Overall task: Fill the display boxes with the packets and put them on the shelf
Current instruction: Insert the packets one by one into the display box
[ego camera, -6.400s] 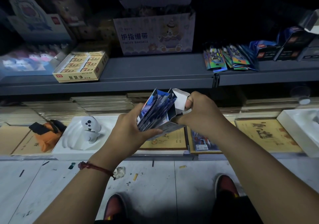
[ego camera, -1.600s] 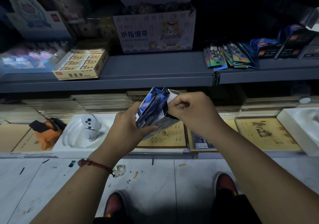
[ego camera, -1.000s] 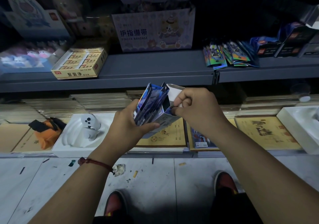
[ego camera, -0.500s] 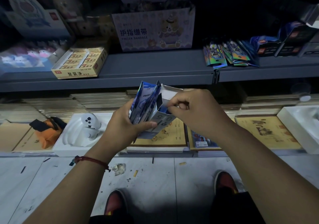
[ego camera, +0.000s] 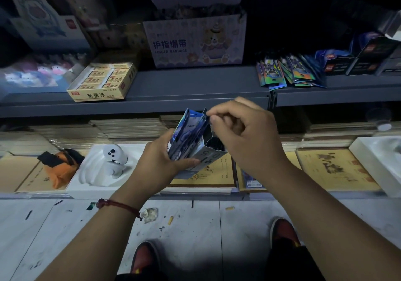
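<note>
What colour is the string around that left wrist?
The wrist string is red; the head view, the only one, shows it.

Stationery shop, we reckon.
Above our fingers point(ego camera: 225, 107), a shelf point(ego camera: 195, 81) holds a finger-bandage carton point(ego camera: 195, 42) and an eraser box point(ego camera: 97, 95).

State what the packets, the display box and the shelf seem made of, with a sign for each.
Packets: likely glossy plastic film, bright blue sheen. Display box: thin printed card, matte, folded flap. Shelf: probably painted metal, smooth grey, thin front lip.
</note>
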Motion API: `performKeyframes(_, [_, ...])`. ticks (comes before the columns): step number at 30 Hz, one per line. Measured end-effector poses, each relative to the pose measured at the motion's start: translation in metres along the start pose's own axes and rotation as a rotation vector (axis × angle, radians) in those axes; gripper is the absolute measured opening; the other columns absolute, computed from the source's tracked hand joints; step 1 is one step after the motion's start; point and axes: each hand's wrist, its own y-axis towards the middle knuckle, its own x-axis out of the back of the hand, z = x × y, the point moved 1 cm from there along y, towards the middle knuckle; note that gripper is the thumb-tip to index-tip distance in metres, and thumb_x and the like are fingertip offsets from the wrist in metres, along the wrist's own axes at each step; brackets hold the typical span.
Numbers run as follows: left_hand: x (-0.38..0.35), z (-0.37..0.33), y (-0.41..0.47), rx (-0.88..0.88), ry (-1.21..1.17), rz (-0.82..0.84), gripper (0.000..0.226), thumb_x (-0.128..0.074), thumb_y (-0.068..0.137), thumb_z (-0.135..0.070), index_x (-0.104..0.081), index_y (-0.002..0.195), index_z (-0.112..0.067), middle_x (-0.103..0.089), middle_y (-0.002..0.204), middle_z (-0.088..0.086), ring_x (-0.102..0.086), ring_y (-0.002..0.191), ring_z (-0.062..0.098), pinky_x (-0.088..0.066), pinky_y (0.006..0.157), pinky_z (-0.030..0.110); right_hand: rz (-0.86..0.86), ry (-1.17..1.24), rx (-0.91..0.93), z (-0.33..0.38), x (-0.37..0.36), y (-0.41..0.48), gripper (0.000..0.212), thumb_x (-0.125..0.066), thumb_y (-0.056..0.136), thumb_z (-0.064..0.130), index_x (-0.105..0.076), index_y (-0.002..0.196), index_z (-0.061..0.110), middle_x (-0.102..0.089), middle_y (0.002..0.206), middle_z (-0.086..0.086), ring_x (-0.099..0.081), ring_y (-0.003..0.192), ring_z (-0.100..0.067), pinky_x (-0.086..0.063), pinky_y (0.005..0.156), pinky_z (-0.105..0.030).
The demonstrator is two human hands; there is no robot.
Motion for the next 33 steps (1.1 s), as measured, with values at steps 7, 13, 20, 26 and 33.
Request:
performKeyframes(7, [-0.002,-0.003,-0.003,-0.027,0.033,0.013,0.057,-0.089,0.072,-0.032,-0.055,0.118,-0.04,-0.067,0.098,-0.026,-0.065,0.09,-0.009,-0.054,0.07,0.012,0.091,-0.067,-0.035,-0.002,-0.005,-0.003,0.014,-0.066,0.094,0.033,-0.075,0.1,0.026,-0.051,0.085,0.009,-0.055,0.073,-0.011,-0.049,0.06,-0.031])
performKeyframes(13, [-0.006,-0.005,-0.003,-0.049,0.088,0.056,0.057,-0.089,0.072,-0.033,-0.049,0.11,-0.049,-0.063,0.095,-0.03,-0.062,0.095,-0.01,-0.055,0.074,0.013,0.133,-0.077,-0.041,-0.002,-0.005,-0.003,0.011,-0.067,0.092,0.029,-0.074,0.099,0.024,-0.052,0.091,0.005,-0.058,0.078,-0.013,-0.055,0.063,-0.041])
performKeyframes(20, [-0.005,-0.006,-0.004,-0.037,0.097,0.056,0.055,-0.09,0.071,-0.035,-0.05,0.108,-0.049,-0.064,0.094,-0.029,-0.064,0.093,-0.007,-0.056,0.073,0.015,0.057,-0.051,-0.024,-0.002,-0.002,0.002,0.008,-0.066,0.094,0.018,-0.067,0.086,0.018,-0.05,0.091,0.004,-0.055,0.078,-0.01,-0.051,0.067,-0.034])
performKeyframes(26, [-0.005,-0.005,-0.004,-0.011,0.072,0.074,0.061,-0.088,0.072,-0.037,-0.057,0.124,-0.035,-0.07,0.109,-0.017,-0.068,0.097,0.005,-0.061,0.081,0.031,-0.213,0.224,-0.165,-0.002,0.013,0.01,0.006,-0.057,0.102,0.014,-0.057,0.096,0.013,-0.062,0.09,-0.009,-0.06,0.06,-0.015,-0.046,0.058,-0.034])
performKeyframes(33, [-0.006,-0.005,-0.003,-0.015,0.091,0.07,0.059,-0.089,0.072,-0.036,-0.053,0.119,-0.043,-0.067,0.103,-0.024,-0.066,0.095,0.001,-0.06,0.078,0.028,-0.095,0.67,-0.322,0.011,0.008,0.008,0.029,-0.064,0.097,0.002,-0.045,0.117,0.01,-0.07,0.091,-0.022,-0.069,0.063,-0.029,-0.055,0.053,-0.036])
